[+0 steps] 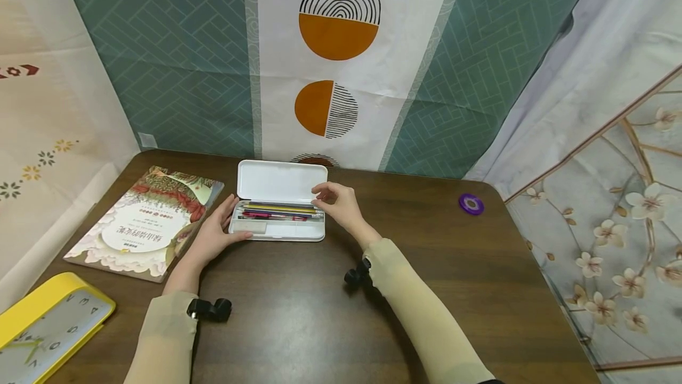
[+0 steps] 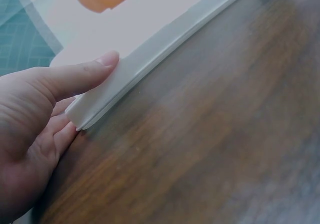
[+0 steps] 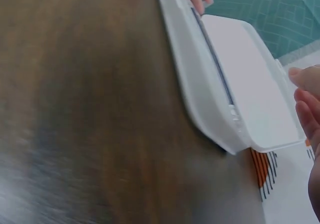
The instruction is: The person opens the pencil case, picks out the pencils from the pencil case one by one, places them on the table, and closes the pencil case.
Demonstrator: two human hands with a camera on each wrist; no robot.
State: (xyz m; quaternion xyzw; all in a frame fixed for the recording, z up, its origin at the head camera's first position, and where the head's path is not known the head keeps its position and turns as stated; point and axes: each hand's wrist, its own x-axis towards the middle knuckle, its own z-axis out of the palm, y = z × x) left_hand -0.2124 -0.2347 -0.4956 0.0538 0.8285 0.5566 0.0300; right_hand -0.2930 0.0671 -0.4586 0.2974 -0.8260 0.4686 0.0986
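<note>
A white pencil case (image 1: 293, 231) lies on the table with its lid (image 1: 279, 180) raised at the back. Inside are several pencils (image 1: 279, 209), a red pen (image 1: 272, 216) and a whitish block (image 1: 250, 228), perhaps an eraser. My left hand (image 1: 215, 235) grips the case's left end, thumb along the front edge and fingers at the side. By the lid's right edge, my right hand (image 1: 343, 206) hovers with loosely bent fingers and nothing visible between them. In the right wrist view, its fingertips (image 3: 302, 94) appear beside the lid's rim; contact cannot be made out.
A book (image 1: 144, 221) with a floral cover lies left of the case. At the near left stands a yellow clock (image 1: 58, 325). A purple ring-shaped roll (image 1: 471, 204) sits at the far right of the wooden table (image 1: 426, 254). Curtains hang behind it.
</note>
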